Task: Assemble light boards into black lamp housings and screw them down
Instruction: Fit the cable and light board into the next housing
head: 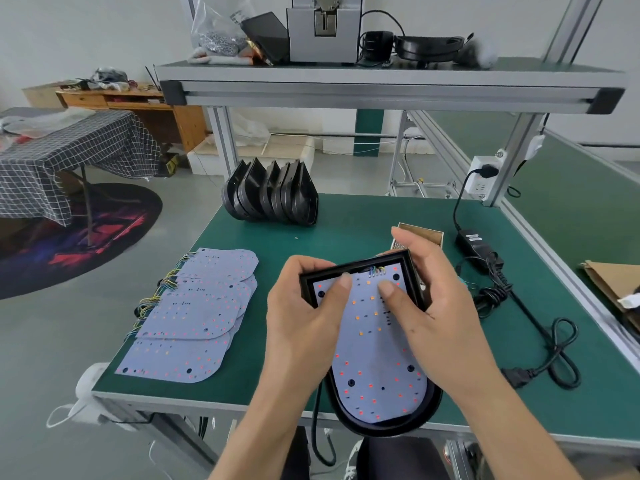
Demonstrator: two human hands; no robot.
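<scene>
Bare mat (353,233) beyond housing stack (270,194)

The tabletop (363,216) is matt green, smooth, edged in brushed aluminium; the lamp housing (360,266) looks like black plastic with a slight sheen; the light board (377,362) is matt pale lilac; the stacked housings (273,194) are glossy black; the small box (424,233) is brown cardboard.

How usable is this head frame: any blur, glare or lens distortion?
Head view: even, soft lighting, no glare on the light board; both hands sharp, left hand, right hand; wide-angle bending curves the upper shelf; a white object on that shelf's right end looks smeared.
</scene>
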